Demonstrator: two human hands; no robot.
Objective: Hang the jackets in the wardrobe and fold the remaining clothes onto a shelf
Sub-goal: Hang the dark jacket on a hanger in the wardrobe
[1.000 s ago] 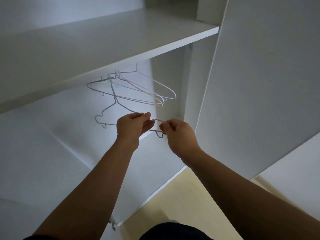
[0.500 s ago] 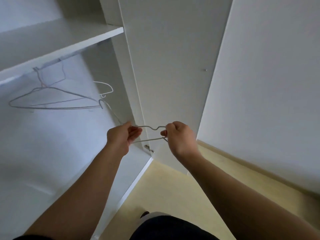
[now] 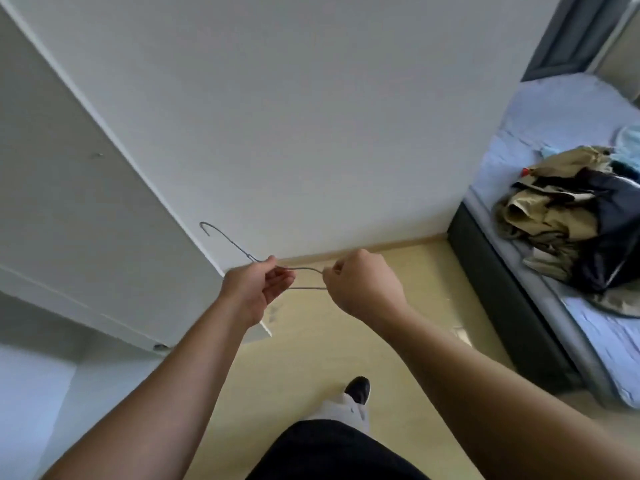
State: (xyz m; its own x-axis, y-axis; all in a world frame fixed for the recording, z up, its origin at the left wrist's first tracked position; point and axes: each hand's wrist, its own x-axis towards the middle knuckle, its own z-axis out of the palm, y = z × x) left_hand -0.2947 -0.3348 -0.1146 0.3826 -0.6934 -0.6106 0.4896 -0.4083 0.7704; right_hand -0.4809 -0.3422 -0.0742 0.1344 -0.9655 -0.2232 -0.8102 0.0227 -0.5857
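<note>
A thin grey wire hanger [image 3: 304, 270] is held flat in front of me, its hook pointing up and to the left. My left hand [image 3: 254, 289] grips it near the neck. My right hand [image 3: 363, 284] pinches the wire at the other side. A heap of clothes [image 3: 568, 216], khaki and dark navy pieces, lies on the bed at the right, well away from both hands.
The open white wardrobe door [image 3: 86, 209] stands at the left, with the wardrobe's inside at the lower left. A white wall [image 3: 311, 116] is ahead. The bed [image 3: 561, 306] with a light blue sheet and dark frame fills the right side. Pale yellow floor [image 3: 346, 348] lies below.
The view has swung right, away from the wardrobe's rail and hangers toward the wall and bed. Both hands still hold the wire hanger, now out of the wardrobe.
</note>
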